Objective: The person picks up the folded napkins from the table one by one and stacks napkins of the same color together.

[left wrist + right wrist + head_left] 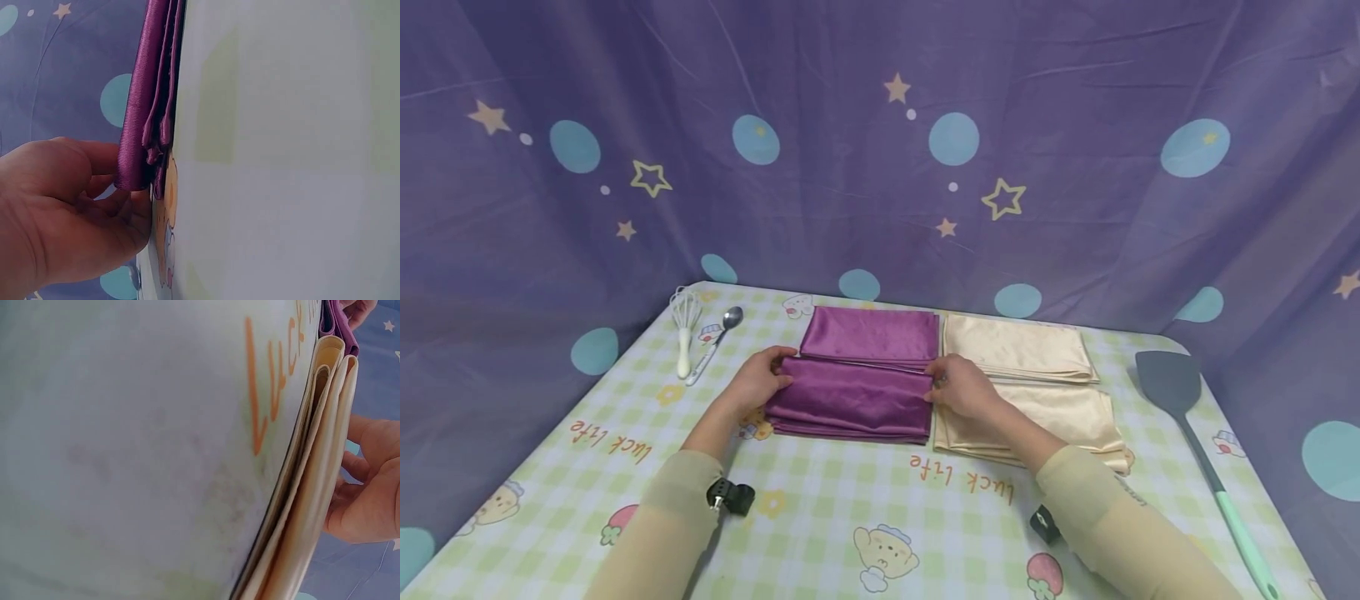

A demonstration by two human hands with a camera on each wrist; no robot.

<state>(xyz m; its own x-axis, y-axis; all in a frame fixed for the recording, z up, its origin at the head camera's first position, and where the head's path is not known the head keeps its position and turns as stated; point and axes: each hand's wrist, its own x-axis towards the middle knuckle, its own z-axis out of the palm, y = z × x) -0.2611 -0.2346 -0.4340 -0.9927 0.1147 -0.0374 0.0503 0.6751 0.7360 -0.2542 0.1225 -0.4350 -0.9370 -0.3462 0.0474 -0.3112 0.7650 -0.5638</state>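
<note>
Two folded purple satin cloths lie one behind the other on the table. At the left end of the front purple cloth, my left hand grips the edge with thumb and fingers. In the left wrist view, its fingers curl about the end of the layered fold. My right hand holds the opposite end of this cloth, its wrist passing over the front cream satin cloth. The right fingertips are hidden behind the cream fold in the right wrist view. Just behind lies the back purple cloth.
A back cream cloth lies at the right rear. On the left are a whisk and a spoon. A grey turner with a mint handle lies along the right side. A purple curtain hangs behind the checked tablecloth.
</note>
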